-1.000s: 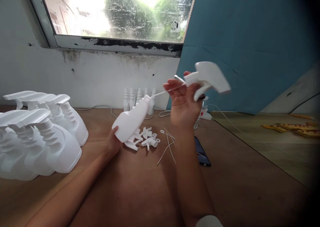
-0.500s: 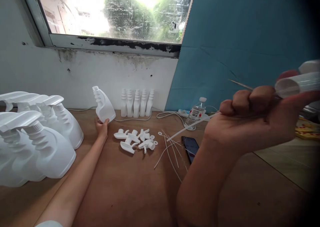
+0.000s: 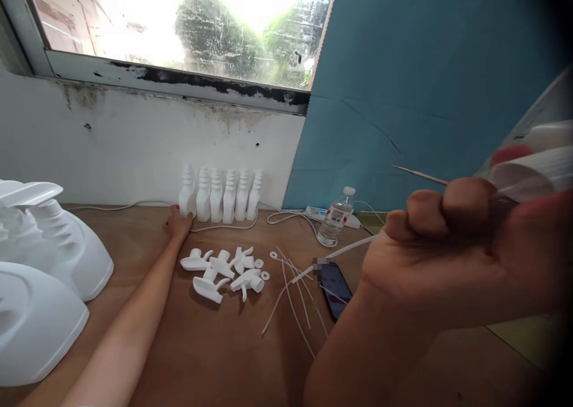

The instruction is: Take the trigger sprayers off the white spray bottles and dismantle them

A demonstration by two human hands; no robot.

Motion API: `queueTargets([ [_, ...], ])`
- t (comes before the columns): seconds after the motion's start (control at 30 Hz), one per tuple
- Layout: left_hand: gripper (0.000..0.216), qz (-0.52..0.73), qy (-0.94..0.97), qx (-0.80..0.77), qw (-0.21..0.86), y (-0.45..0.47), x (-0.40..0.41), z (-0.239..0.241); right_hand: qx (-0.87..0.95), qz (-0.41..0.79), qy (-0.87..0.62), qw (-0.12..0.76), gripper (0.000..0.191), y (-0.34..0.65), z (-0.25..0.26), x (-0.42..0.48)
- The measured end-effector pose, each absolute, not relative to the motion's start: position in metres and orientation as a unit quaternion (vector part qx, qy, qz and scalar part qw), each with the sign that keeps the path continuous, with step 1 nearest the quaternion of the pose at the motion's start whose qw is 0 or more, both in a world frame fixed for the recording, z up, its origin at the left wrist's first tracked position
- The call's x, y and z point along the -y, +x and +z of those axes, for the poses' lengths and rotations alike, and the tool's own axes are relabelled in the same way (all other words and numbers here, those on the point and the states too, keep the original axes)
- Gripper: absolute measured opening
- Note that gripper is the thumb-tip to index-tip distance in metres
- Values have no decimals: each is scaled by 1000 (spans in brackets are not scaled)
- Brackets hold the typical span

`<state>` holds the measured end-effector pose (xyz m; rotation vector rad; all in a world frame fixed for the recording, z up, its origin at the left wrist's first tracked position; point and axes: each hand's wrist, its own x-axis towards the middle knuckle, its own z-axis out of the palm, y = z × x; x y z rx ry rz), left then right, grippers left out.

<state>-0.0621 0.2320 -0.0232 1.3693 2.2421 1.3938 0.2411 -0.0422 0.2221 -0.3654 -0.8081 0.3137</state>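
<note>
My left hand (image 3: 176,223) is closed around the base of a white spray bottle (image 3: 187,193), which stands upright on the table at the left end of a row of similar white bottles (image 3: 229,198). Raised at the right, my right hand (image 3: 452,246) is curled round a white trigger sprayer head (image 3: 541,171), partly cut off by the frame edge. From below its fist a white dip tube (image 3: 353,247) slants down to the left. A thin pointed stick (image 3: 421,174) juts out above the fingers; its other end is hidden.
Several loose trigger heads (image 3: 210,284) and small white rings (image 3: 265,276) lie mid-table. Thin tubes (image 3: 290,299) spread beside a phone (image 3: 335,290). A water bottle (image 3: 335,216) stands behind, near a white cable (image 3: 286,216). Large bottles with heads fitted (image 3: 80,258) stand at left.
My left hand has brought the bottle from a tilted, lifted pose to upright at the row's end. My right hand still grips the sprayer head. The view has shifted.
</note>
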Motion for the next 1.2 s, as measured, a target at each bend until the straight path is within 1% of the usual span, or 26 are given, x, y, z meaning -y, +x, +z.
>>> queueTargets([
  [0.13, 47, 449, 484, -746, 87, -62, -236, -27, 424, 188, -170, 870, 30, 237, 219, 35],
  [0.23, 51, 480, 487, -723, 97, -62, -232, -26, 431, 237, -193, 849, 26, 231, 217, 29],
  [0.33, 55, 544, 463, -692, 103, -62, -219, -25, 440, 303, -212, 818, 31, 223, 214, 20],
  [0.5, 41, 636, 400, -648, 124, -58, -183, -21, 474, 411, -246, 739, 43, 202, 201, -4],
  [0.6, 35, 665, 386, -618, 162, -48, -160, 9, 480, 475, -284, 681, 51, 185, 189, -21],
  [0.7, 42, 674, 446, -543, 225, -29, -130, 69, 488, 529, -291, 631, 54, 167, 177, -30],
  [0.73, 45, 679, 485, -495, 243, -22, -118, 91, 492, 544, -288, 615, 55, 161, 174, -32],
  [0.8, 49, 693, 573, -335, 282, -6, -89, 131, 502, 577, -281, 580, 55, 151, 167, -31],
  [0.87, 52, 686, 606, -280, 289, 7, -62, 157, 510, 606, -273, 547, 55, 144, 162, -29],
  [0.93, 52, 672, 620, -301, 269, 14, -42, 169, 515, 622, -272, 524, 55, 140, 159, -27],
  [1.07, 44, 680, 605, -345, 229, 13, -29, 168, 539, 626, -285, 486, 58, 142, 162, -21],
  [1.2, 40, 660, 622, -397, 142, 6, -27, 166, 606, 583, -309, 444, 53, 150, 174, -9],
])
